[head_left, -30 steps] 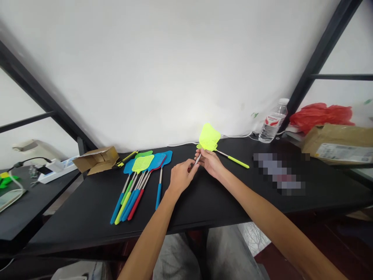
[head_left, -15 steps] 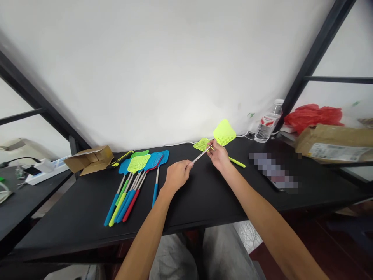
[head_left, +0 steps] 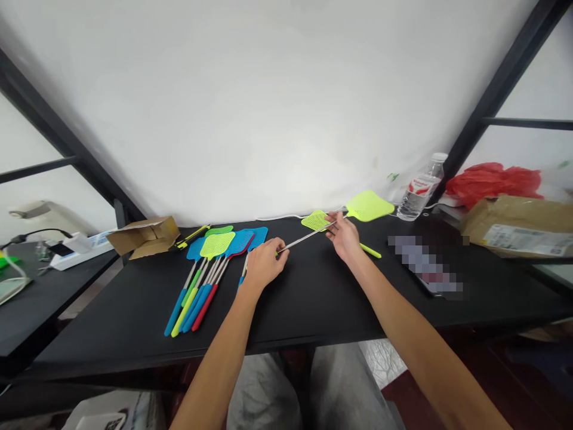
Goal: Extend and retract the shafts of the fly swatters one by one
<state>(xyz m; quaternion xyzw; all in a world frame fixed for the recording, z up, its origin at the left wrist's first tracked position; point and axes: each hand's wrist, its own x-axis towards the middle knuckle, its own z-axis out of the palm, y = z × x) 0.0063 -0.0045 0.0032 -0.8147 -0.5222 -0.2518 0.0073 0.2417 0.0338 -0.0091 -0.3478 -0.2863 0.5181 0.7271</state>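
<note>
One lime plastic-and-metal swatter [head_left: 370, 206] is clamped mid-frame by left hand [head_left: 264, 263] and right hand [head_left: 346, 239] fingers; its shaft [head_left: 308, 236] could be bent by skewed pulling.

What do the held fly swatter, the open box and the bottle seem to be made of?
Fly swatter: matte, perforated head, probably plastic; thin, shiny shaft, likely metal. Open box: dull brown cardboard, judging by its folded flaps. Bottle: glossy, see-through, likely plastic.

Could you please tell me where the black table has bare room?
Bare patches on the table: left of the swatter bundle, in front of the open box; and the middle, between the left forearm and right forearm. Crowded: box to bundle.
</note>
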